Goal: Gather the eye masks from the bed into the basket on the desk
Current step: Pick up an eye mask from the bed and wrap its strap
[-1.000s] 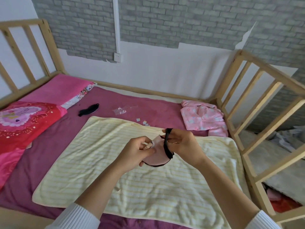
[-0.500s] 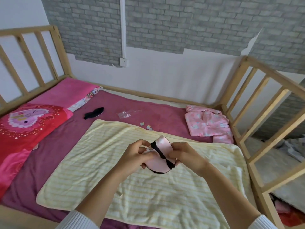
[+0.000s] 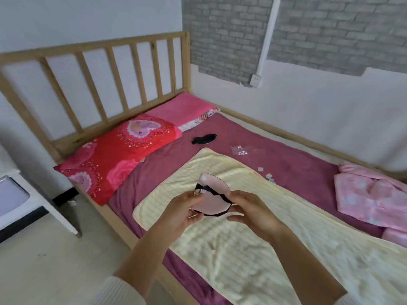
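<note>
A pink eye mask [image 3: 214, 195] with a black strap and black edging is folded between both hands, held above the yellow striped towel [image 3: 253, 245] on the bed. My left hand [image 3: 181, 211] pinches its left side and my right hand [image 3: 253, 212] grips its right side. A second, black eye mask [image 3: 203, 138] lies on the purple sheet near the pillows, apart from both hands. The basket and the desk top are not visible.
A red pillow [image 3: 116, 155] and a pink pillow [image 3: 182, 106] lie against the wooden headboard [image 3: 97, 69]. Pink clothing [image 3: 372, 194] is bunched at the right. A clear plastic wrapper [image 3: 239, 149] and small paper bits [image 3: 267, 175] sit on the sheet. White furniture [image 3: 26, 205] stands at the left on the floor.
My view has swung left, bringing the headboard, floor and white furniture into sight. Both hands keep hold of the pink eye mask, now folded with the strap across it.
</note>
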Demonstrator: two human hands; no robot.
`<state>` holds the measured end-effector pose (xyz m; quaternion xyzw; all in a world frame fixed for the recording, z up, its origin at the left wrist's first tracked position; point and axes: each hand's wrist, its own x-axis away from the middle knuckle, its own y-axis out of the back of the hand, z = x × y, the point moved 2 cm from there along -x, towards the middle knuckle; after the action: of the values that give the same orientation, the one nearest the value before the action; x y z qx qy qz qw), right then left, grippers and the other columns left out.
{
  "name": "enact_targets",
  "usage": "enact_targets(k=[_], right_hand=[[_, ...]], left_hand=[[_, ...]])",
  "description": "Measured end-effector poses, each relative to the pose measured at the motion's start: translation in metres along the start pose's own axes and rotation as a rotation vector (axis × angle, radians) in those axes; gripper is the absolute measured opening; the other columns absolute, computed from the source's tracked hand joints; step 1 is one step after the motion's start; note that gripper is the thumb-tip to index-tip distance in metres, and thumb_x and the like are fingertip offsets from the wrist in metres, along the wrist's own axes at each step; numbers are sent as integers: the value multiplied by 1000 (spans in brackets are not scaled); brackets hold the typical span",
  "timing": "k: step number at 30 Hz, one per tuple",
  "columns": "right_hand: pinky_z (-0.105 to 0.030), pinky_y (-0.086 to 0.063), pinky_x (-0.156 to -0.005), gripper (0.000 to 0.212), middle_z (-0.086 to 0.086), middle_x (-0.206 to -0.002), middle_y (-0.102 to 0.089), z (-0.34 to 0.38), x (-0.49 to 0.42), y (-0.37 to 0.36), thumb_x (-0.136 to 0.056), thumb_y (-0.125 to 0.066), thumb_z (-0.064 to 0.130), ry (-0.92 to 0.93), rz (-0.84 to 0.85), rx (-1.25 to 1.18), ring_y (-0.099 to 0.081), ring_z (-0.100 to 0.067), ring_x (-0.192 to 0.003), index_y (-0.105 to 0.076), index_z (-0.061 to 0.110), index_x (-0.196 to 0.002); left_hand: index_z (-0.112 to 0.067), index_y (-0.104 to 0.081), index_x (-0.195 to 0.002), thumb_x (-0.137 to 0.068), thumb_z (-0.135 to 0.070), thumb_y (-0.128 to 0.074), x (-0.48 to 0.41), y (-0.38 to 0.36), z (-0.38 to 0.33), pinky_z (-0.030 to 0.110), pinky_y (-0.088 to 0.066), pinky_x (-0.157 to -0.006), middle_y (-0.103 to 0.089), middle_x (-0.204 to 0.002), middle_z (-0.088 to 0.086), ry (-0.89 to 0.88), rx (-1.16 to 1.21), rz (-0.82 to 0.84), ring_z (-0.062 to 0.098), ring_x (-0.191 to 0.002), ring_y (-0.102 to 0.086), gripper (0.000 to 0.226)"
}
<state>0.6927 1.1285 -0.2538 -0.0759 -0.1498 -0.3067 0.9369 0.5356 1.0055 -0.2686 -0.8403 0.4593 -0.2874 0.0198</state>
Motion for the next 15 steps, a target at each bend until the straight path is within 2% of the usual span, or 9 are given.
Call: enact_targets(k=[2, 5, 10, 13, 15], right_hand=[[-23, -55, -68, 25, -13, -98, -74, 6, -25, -35, -80, -72, 24, 4, -26, 3, -70, -18, -84, -73, 9, -101], [-20, -53, -59, 19, -14, -85, -67, 13, -70, -95, -78, -69, 6, -47, -81, -74, -61, -21, -76, -73, 2, -96], [-23, -46, -62, 8, -7, -75, -58, 21, -150, -228, -77, -65, 1, -195, -41, -175, -51, -16, -65, -69, 5, -83], [-23, -32, -51, 16, -2, -52, -46, 26, -198, -321, -81, -61, -3, -191, 32, -137, -38, -11, -45, -59, 8, -69], [-21, -25, -39, 25, 3, -36, -40, 27, -227, -381, -83, -58, -4, -187, 92, -105, -33, -7, -30, -51, 7, -61]], left_hand=[[-20, -71, -97, -83, -24, -68, 0, 37, -8, 20, -54, -57, -67, -93, 0, -1, 38, -81, 9, -70, -69, 15], [-19, -69, -97, -81, -22, -69, -3, 100, -24, 25, -56, -58, -65, -94, 4, 17, 23, -187, 16, -72, -69, 16], [-12, -63, -104, -83, -20, -67, -3, 238, -59, 28, -56, -62, -69, -98, 9, 29, 35, -343, 22, -77, -67, 23], [-12, -63, -105, -87, -22, -62, 12, 334, -82, 28, -52, -64, -70, -95, 7, 19, -28, -482, 22, -79, -67, 20], [-11, -64, -90, -88, -19, -60, 31, 398, -92, 26, -45, -61, -66, -83, 6, 16, -37, -591, 22, -71, -62, 9]])
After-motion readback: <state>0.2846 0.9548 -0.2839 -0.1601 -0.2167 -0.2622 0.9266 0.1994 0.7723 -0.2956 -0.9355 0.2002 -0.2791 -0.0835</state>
